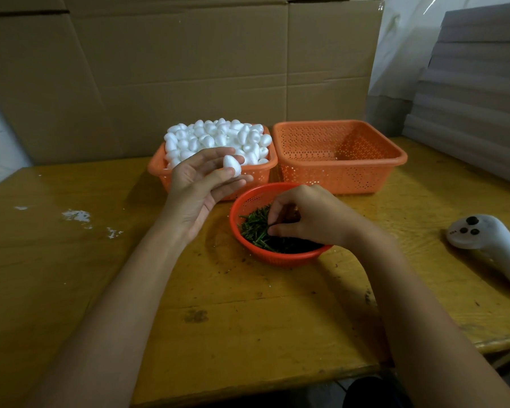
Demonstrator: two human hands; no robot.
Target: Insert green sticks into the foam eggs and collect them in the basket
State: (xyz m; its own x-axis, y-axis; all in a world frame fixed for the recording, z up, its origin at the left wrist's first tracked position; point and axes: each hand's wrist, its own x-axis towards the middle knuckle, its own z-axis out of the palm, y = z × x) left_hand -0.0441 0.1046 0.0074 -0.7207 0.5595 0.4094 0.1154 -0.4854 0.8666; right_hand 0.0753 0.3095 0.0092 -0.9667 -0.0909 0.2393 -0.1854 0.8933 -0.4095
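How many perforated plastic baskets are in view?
3. A square orange basket heaped with white foam eggs, back left; a second square orange basket, back right; a round red basket of green sticks in front, under the right hand.

The table is worn, stained wood. The left basket, right basket and bowl are perforated, faintly glossy plastic. The eggs are matt foam. The cardboard is creased and matt. The controller is smooth, smudged plastic.
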